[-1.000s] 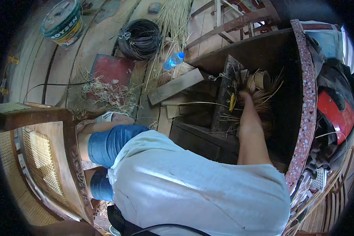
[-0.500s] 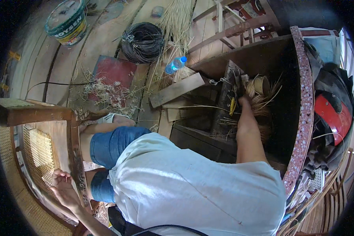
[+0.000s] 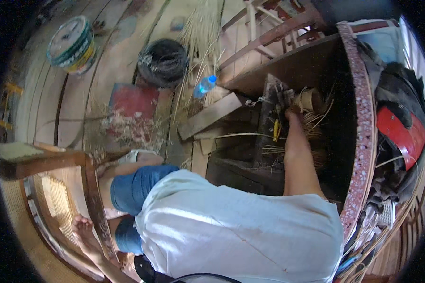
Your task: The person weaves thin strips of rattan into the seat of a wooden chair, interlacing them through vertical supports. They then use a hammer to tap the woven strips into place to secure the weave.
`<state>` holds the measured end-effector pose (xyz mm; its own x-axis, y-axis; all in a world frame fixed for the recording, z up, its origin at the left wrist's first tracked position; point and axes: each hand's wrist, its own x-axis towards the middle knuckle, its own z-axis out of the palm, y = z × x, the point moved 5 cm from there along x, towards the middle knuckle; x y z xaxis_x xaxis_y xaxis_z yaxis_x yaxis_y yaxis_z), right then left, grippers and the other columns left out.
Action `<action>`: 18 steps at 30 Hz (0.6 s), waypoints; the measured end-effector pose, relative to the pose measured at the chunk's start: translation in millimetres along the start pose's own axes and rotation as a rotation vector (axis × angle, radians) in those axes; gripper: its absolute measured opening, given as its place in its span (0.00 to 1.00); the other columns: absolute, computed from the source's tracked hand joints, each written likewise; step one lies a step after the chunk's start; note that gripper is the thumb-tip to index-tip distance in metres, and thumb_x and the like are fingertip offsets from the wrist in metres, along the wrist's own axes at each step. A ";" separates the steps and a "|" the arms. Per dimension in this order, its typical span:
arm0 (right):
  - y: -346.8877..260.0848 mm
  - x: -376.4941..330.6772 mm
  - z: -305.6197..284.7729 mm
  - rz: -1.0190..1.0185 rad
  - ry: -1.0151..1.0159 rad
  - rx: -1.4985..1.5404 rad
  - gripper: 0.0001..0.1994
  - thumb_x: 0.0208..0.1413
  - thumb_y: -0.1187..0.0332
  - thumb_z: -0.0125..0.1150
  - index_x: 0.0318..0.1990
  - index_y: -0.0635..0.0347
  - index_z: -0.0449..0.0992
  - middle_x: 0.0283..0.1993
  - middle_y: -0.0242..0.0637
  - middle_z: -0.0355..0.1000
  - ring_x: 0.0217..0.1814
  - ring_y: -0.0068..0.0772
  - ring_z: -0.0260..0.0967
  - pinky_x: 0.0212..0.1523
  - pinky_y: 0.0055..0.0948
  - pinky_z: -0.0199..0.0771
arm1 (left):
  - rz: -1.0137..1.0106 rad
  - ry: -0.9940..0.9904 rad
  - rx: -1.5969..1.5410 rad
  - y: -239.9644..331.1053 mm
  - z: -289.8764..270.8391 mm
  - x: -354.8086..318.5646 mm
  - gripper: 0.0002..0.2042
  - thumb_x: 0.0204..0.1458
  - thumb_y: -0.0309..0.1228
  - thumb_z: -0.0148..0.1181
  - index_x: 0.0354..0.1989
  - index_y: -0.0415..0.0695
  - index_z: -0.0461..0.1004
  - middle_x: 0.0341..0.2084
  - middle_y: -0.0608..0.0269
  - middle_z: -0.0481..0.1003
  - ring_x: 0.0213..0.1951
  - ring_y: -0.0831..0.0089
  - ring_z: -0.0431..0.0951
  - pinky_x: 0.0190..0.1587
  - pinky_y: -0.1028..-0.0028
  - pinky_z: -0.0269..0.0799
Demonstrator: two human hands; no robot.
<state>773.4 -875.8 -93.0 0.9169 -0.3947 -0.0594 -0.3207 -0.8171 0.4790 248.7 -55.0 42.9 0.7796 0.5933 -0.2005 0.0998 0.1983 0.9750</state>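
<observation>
Dark wooden box (image 3: 293, 67), the right hand (image 3: 293, 112) reaching in.
In the head view, that hand is toward the box's far edge, beside a tan roll (image 3: 310, 100) and cane strips (image 3: 315, 125); its fingertips are hidden, so I cannot tell whether they clamp anything. A yellow tool (image 3: 276, 131) lies near the wrist. The left hand (image 3: 83, 228), palm open, fingers half bent, is near the cane chair (image 3: 45, 166).

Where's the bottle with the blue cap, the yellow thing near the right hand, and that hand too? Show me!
Bottle (image 3: 203, 88): head view, on its body below the cap.
Yellow thing (image 3: 276, 130): head view, midway along it.
Right hand (image 3: 293, 112): head view, middle of the hand.
</observation>
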 end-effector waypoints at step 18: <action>-32.3 -3.9 -43.4 0.215 -0.115 0.595 0.24 0.57 0.57 0.56 0.57 0.63 0.74 0.63 0.51 0.68 0.64 0.52 0.67 0.62 0.49 0.68 | 0.137 0.026 -0.302 -9.4 -8.4 -47.2 0.26 0.64 0.55 0.43 0.52 0.43 0.69 0.42 0.66 0.68 0.44 0.74 0.68 0.49 0.74 0.62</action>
<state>790.5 -829.6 -70.2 0.7967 -0.5912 -0.1254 -0.6019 -0.7950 -0.0753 205.7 -78.3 42.4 0.7570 0.6490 -0.0758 -0.1956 0.3358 0.9214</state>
